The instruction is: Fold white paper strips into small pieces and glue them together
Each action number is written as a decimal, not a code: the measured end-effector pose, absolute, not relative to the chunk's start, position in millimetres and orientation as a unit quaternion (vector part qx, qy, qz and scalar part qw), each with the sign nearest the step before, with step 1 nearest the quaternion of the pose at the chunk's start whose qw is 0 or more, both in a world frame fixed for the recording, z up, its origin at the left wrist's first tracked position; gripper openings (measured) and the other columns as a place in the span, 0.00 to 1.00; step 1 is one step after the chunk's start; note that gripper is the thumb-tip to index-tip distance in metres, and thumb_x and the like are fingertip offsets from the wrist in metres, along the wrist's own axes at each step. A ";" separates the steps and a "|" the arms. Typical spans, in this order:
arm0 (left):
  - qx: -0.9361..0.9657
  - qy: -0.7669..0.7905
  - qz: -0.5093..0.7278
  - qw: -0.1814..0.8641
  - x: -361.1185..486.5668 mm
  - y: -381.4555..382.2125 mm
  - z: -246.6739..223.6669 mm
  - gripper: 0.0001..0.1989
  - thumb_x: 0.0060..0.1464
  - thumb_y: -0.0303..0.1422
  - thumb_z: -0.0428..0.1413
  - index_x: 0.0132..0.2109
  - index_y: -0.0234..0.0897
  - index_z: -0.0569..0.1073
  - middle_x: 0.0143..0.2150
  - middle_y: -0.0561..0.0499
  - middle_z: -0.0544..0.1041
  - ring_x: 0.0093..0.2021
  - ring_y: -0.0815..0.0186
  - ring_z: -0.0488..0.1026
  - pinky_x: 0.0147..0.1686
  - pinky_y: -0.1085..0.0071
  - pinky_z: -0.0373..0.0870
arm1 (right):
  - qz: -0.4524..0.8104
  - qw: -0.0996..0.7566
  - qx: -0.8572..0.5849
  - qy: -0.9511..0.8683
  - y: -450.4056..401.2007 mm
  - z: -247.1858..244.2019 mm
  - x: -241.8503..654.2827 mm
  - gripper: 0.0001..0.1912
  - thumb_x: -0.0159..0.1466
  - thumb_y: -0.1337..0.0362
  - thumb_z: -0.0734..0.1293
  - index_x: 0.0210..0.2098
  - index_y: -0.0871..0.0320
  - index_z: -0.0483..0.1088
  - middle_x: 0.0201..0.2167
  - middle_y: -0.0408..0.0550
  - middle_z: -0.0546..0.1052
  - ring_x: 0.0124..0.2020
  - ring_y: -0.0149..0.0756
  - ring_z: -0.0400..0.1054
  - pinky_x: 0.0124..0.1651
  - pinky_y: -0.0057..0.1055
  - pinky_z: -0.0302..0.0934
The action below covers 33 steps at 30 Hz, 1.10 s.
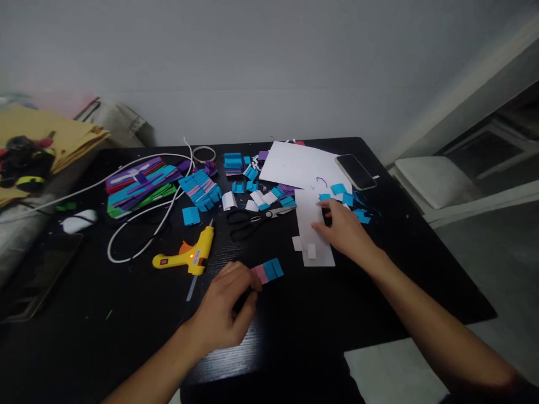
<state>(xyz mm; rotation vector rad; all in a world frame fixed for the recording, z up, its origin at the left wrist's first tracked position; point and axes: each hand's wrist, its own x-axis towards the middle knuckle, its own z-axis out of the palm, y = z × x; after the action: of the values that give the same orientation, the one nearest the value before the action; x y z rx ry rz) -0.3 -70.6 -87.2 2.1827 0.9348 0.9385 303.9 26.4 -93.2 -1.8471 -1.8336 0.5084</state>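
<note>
Near the front of the table, my left hand (229, 306) is closed, its fingertips on the end of a small pink and blue paper strip (273, 269). The part of that strip under the fingers is hidden. My right hand (345, 227) lies over a long white paper strip (309, 224), thumb and forefinger apart. Small blue paper pieces (348, 199) lie just beyond its fingertips. Two little white squares, one of them a paper square (311, 251), sit at the near end of the white strip.
A yellow glue gun (189, 255) with its light on lies left of my left hand. Black-handled scissors (256, 217) lie behind. Folded coloured paper strips (138, 185), a white cable (122, 260), a white sheet (295, 163) and a phone (356, 171) spread across the back.
</note>
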 end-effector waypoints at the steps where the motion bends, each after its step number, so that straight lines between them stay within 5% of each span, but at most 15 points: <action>1: 0.816 0.362 0.341 0.296 0.6 -70.4 -86.8 0.08 0.58 0.22 0.52 0.41 0.38 0.71 0.35 0.48 0.75 0.37 0.61 0.72 0.39 0.62 0.68 | 0.190 0.252 -0.674 -0.668 25.8 -94.1 303.4 0.23 0.57 0.65 0.73 0.52 0.56 0.70 0.54 0.60 0.76 0.54 0.59 0.72 0.57 0.59 0.66; 11: 0.833 0.383 0.288 0.275 3.6 -69.4 -97.3 0.11 0.61 0.23 0.55 0.49 0.40 0.73 0.51 0.45 0.76 0.52 0.57 0.74 0.52 0.57 0.69 | 0.294 0.376 -0.649 -0.593 35.0 -106.3 304.6 0.19 0.57 0.66 0.72 0.45 0.54 0.64 0.36 0.47 0.77 0.38 0.43 0.77 0.46 0.45 0.73; 23: 0.855 0.388 0.252 0.236 4.7 -67.9 -102.8 0.14 0.64 0.24 0.54 0.54 0.39 0.74 0.56 0.41 0.76 0.57 0.53 0.74 0.54 0.51 0.73 | 0.311 0.503 -0.600 -0.539 36.2 -58.1 311.5 0.18 0.58 0.63 0.73 0.47 0.55 0.70 0.36 0.49 0.80 0.39 0.43 0.77 0.46 0.43 0.72; 28: 0.880 0.370 0.223 0.197 9.8 -69.2 -108.8 0.25 0.65 0.29 0.55 0.68 0.39 0.67 0.67 0.38 0.71 0.68 0.46 0.66 0.62 0.41 0.68 | 0.288 0.594 -0.550 -0.512 25.4 -12.7 316.0 0.14 0.59 0.66 0.74 0.46 0.52 0.77 0.38 0.47 0.81 0.40 0.40 0.76 0.46 0.40 0.71; 33: 0.870 0.377 0.242 0.206 9.0 -70.4 -97.6 0.25 0.67 0.29 0.54 0.69 0.41 0.66 0.70 0.38 0.68 0.71 0.46 0.63 0.67 0.39 0.62 | 0.338 0.643 -0.496 -0.476 1.7 15.8 307.4 0.13 0.59 0.66 0.77 0.44 0.50 0.81 0.35 0.44 0.81 0.40 0.37 0.75 0.45 0.37 0.72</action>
<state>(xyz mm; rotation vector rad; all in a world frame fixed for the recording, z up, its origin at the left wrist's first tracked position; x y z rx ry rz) 9.0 -70.4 -97.6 2.4253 1.0499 0.6730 307.4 1.7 15.8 -1.1311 -1.0839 0.7705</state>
